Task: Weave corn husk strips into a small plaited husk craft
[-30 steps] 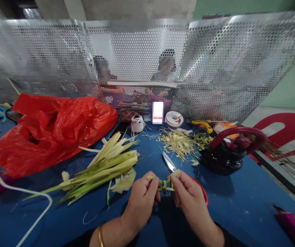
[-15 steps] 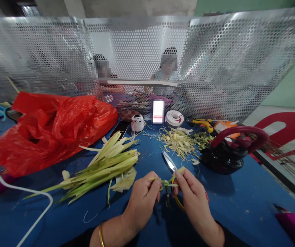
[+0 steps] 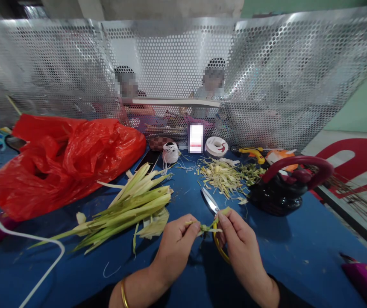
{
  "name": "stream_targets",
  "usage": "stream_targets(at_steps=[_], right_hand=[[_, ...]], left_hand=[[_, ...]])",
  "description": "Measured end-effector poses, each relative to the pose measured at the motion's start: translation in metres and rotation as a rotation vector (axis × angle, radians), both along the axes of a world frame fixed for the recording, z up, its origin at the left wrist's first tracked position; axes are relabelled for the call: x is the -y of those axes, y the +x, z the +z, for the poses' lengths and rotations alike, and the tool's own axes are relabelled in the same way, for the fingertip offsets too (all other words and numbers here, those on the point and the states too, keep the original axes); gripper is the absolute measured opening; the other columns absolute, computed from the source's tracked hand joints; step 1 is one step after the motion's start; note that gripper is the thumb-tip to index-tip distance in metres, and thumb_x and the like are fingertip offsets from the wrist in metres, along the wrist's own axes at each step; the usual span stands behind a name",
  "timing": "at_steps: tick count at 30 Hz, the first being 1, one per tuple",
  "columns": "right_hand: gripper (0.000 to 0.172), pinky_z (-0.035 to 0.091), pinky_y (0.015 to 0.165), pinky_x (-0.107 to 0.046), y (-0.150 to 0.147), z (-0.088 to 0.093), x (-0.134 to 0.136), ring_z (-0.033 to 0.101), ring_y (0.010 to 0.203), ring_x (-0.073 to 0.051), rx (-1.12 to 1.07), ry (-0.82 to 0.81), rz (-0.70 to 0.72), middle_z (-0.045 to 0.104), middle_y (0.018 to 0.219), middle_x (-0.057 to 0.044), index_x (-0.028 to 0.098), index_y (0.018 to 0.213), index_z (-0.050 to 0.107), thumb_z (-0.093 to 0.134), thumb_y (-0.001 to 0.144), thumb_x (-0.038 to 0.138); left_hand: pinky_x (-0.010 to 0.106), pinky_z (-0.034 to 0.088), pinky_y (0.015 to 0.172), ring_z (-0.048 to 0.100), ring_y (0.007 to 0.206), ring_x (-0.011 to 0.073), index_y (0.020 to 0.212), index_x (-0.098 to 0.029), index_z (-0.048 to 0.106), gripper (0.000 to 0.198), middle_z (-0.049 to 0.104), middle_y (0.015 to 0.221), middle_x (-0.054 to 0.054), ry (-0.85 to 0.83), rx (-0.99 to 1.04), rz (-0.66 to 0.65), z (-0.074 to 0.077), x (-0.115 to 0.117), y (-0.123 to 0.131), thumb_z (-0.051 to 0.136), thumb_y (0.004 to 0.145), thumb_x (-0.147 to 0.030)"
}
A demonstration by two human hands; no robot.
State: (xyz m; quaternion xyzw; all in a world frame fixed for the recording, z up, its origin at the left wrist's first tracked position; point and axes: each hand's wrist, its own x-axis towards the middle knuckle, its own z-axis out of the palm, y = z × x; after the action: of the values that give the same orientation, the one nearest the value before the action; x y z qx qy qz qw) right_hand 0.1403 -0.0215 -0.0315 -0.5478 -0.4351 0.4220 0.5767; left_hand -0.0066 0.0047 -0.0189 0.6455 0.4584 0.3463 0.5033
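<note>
My left hand (image 3: 176,248) and my right hand (image 3: 239,244) meet just above the blue table (image 3: 298,252), both pinching a small folded strip of green leaf (image 3: 207,227). The left fingers hold its left end, the right fingers its right end. A pair of scissors (image 3: 211,204) lies right behind the hands, blades pointing away; its yellow handle loop (image 3: 219,249) shows under my right hand. A bundle of long pale green leaves (image 3: 128,208) lies to the left of my hands.
A red plastic bag (image 3: 64,160) fills the left. Leaf trimmings (image 3: 223,175), a black basket with a dark red handle (image 3: 282,190), a thread spool (image 3: 171,153), a phone (image 3: 148,161) and tape (image 3: 216,146) sit behind. A perforated metal screen (image 3: 282,77) walls the back; people sit beyond it.
Both hands stayed at the leaf strip and shifted slightly. The loose tail of the strip that hung down has been drawn up. The yellow scissor handle now shows under the right hand.
</note>
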Motion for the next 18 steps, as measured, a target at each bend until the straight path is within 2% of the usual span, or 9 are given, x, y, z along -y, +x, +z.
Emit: stream_targets(at_steps=[5, 10, 14, 18], right_hand=[[0.038, 0.033, 0.042, -0.021, 0.0009, 0.0032, -0.0021, 0.039, 0.042, -0.010, -0.053, -0.024, 0.019, 0.041, 0.048, 0.007, 0.022, 0.068, 0.053, 0.060, 0.084, 0.056], [0.035, 0.041, 0.053, -0.023, 0.0034, 0.0047, -0.0044, 0.049, 0.054, -0.012, -0.088, -0.023, 0.135, 0.052, 0.059, 0.003, 0.019, 0.068, 0.059, 0.068, 0.079, 0.051], [0.031, 0.041, 0.056, -0.024, 0.0034, 0.0035, -0.0042, 0.051, 0.058, -0.013, -0.070, -0.051, 0.183, 0.055, 0.060, 0.002, 0.018, 0.069, 0.062, 0.069, 0.079, 0.047], [0.029, 0.044, 0.060, -0.025, 0.0020, 0.0031, -0.0031, 0.053, 0.062, -0.014, -0.127, -0.011, 0.215, 0.057, 0.067, 0.001, 0.019, 0.075, 0.063, 0.067, 0.081, 0.047]], left_hand=[[0.026, 0.030, 0.060, 0.040, 0.063, 0.0141, 0.065, -0.019, 0.050, 0.032, 0.043, 0.063, -0.003, 0.005, -0.009, 0.036, -0.0029, -0.0004, -0.0008, 0.045, 0.091, -0.038], [0.026, 0.031, 0.060, 0.042, 0.063, 0.0146, 0.066, -0.019, 0.053, 0.031, 0.046, 0.063, -0.002, 0.034, -0.037, 0.041, -0.0010, -0.0004, -0.0003, 0.045, 0.090, -0.038], [0.025, 0.033, 0.060, 0.044, 0.063, 0.0146, 0.064, -0.018, 0.056, 0.032, 0.050, 0.063, -0.001, 0.054, -0.035, 0.038, 0.0020, -0.0003, 0.0002, 0.047, 0.090, -0.036], [0.025, 0.036, 0.061, 0.049, 0.064, 0.0149, 0.067, -0.018, 0.061, 0.031, 0.056, 0.065, 0.000, 0.092, -0.020, 0.051, -0.0001, -0.0002, -0.0005, 0.049, 0.090, -0.034]])
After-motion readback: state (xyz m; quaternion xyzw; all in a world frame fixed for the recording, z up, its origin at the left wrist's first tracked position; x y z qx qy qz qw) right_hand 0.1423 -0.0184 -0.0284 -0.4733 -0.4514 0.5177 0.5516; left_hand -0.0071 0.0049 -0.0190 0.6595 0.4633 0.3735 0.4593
